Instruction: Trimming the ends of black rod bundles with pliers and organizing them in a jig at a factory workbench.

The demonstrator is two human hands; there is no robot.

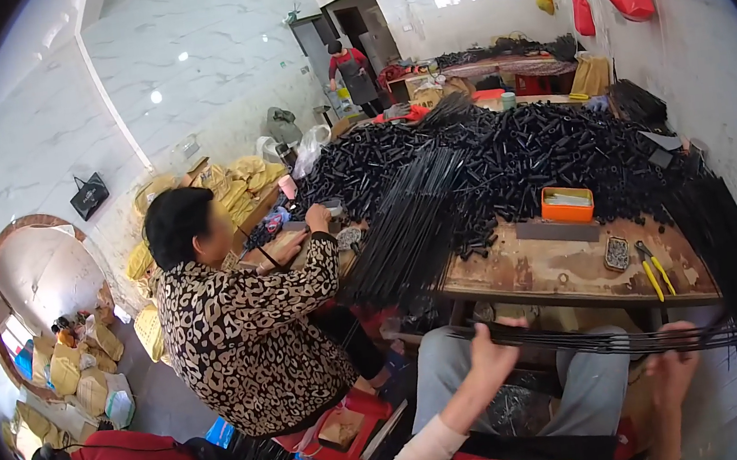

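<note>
two-handed over the lap [594, 390]: clamped with left hand [491, 361] on black rods [600, 345] running left to right, beside the surface [556, 277]; touching with right hand [673, 370], cannot tell if clamped.

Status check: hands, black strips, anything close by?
Left hand closed on thin black strips. Right hand at them farther right, grip unclear. Strips cross above grey-trousered legs. Nearby: yellow-handled pliers on table.

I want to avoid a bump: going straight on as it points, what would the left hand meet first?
Beyond the long, thin black rods it holds, the left hand would likely meet the front edge of the worn brown wooden table, though depth is unclear.
</note>
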